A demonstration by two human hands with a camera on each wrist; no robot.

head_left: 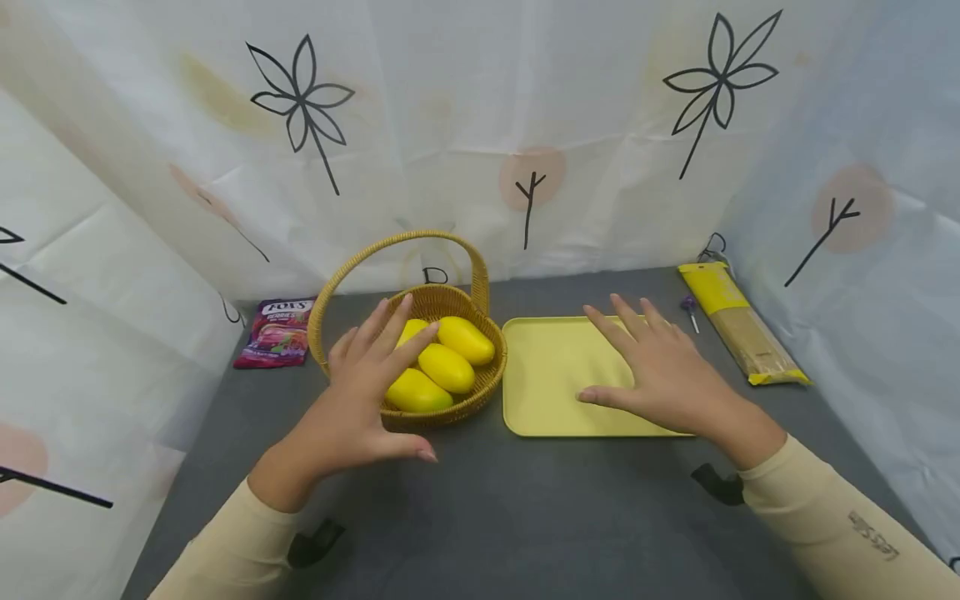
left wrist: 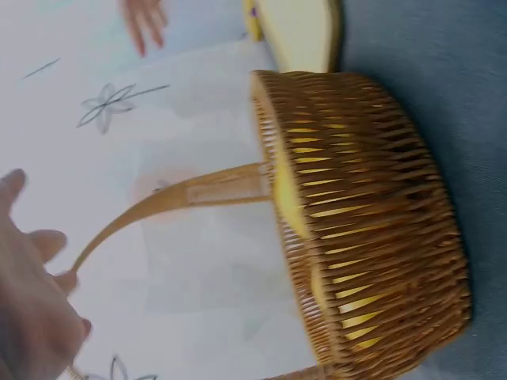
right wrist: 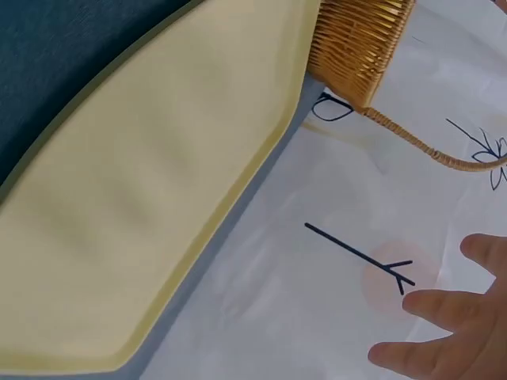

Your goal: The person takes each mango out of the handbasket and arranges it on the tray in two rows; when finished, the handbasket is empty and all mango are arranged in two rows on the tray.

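My left hand (head_left: 367, 396), fingers spread, hovers in front of a round wicker basket (head_left: 491, 392) with a tall arched handle (head_left: 405, 237). Inside the basket lie several yellow mangoes (head_left: 446, 368), one with a greenish end. In the left wrist view, yellow shows through the slats of the basket (left wrist: 372, 214), and the left hand (left wrist: 36, 293) is raised near the handle. Over a pale yellow rectangular tray (head_left: 547, 375) is my right hand (head_left: 667, 375), also spread, with nothing in it. The right wrist view shows the tray (right wrist: 158, 174) bare beneath the right hand (right wrist: 463, 317).
A purple-red candy bag (head_left: 277, 333) lies left of the basket. To the right of the tray are a yellow-ended clear packet (head_left: 742, 325) and a small purple-topped item (head_left: 690, 308). White printed cloth (head_left: 450, 125) encloses the grey table (head_left: 510, 517) at back and sides.
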